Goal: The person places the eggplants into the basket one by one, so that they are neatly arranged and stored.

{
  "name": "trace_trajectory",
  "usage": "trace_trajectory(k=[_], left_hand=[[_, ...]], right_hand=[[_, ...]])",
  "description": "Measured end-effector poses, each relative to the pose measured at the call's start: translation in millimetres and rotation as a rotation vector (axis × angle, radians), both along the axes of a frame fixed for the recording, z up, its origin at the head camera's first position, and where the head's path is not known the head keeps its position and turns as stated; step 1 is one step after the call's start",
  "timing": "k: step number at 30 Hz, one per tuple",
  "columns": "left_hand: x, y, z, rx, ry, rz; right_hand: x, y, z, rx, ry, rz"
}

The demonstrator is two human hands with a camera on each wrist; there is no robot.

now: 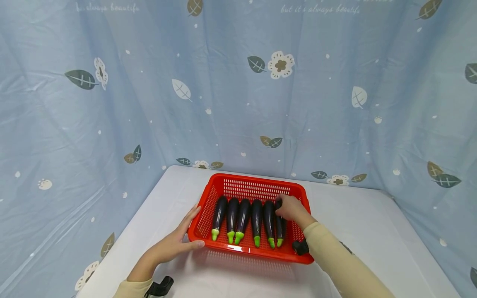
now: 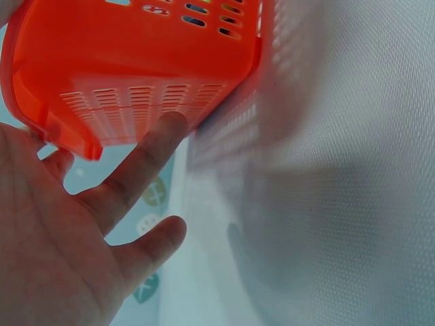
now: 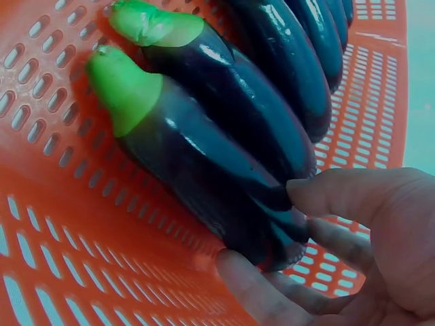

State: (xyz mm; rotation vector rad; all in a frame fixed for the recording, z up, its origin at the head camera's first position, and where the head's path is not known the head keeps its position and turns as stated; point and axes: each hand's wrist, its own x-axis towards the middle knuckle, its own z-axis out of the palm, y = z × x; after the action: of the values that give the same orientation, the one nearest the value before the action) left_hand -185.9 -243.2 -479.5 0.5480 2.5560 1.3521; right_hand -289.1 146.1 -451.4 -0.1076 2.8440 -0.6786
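Several dark purple eggplants (image 1: 244, 215) with green caps lie side by side in a red plastic basket (image 1: 257, 179), caps towards the front. My right hand (image 1: 294, 210) reaches over the basket's right side. In the right wrist view its thumb and fingers are round the blunt end of the rightmost eggplant (image 3: 180, 159), which still lies along its neighbour. At the basket's front left corner is my left hand (image 1: 173, 246), its thumb along the front rim and its fingers by the left side. The left wrist view shows those fingers (image 2: 146, 159) spread and mostly straight beside the basket wall.
The basket stands on a white-covered table (image 1: 350, 219). A blue curtain (image 1: 231, 107) with leaves and flowers hangs behind and at the sides. Black devices (image 1: 161, 286) are strapped to both wrists; the right one hangs over the basket's front right corner.
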Motion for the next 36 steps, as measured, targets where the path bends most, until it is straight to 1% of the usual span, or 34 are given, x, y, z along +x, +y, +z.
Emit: trace_trajectory(k=[9, 14, 20, 25, 29, 33, 36], left_hand=[[0.0, 0.9, -0.7, -0.003, -0.010, -0.001], [0.0, 1.2, -0.2, -0.002, -0.010, -0.004], [-0.5, 1.2, 0.2, -0.016, -0.011, -0.002], [-0.7, 1.2, 0.6, -0.015, -0.014, -0.002], [-0.1, 0.8, 1.2, -0.012, -0.014, -0.001], [0.4, 0.6, 1.6, -0.013, -0.018, 0.002], [0.7, 0.7, 2.2, -0.015, -0.022, 0.004]], right_hand=[[0.9, 0.0, -6.0, 0.007, -0.025, 0.015], [2.7, -0.1, -6.1, 0.004, -0.022, 0.017], [4.5, 0.3, -1.8, -0.012, -0.012, 0.023], [4.9, 0.9, 3.3, -0.017, 0.027, 0.049], [5.5, 1.1, 8.1, -0.009, 0.039, 0.063], [4.7, 2.6, 12.6, -0.020, 0.058, 0.081], [5.2, 5.7, 16.7, -0.053, 0.061, 0.089]])
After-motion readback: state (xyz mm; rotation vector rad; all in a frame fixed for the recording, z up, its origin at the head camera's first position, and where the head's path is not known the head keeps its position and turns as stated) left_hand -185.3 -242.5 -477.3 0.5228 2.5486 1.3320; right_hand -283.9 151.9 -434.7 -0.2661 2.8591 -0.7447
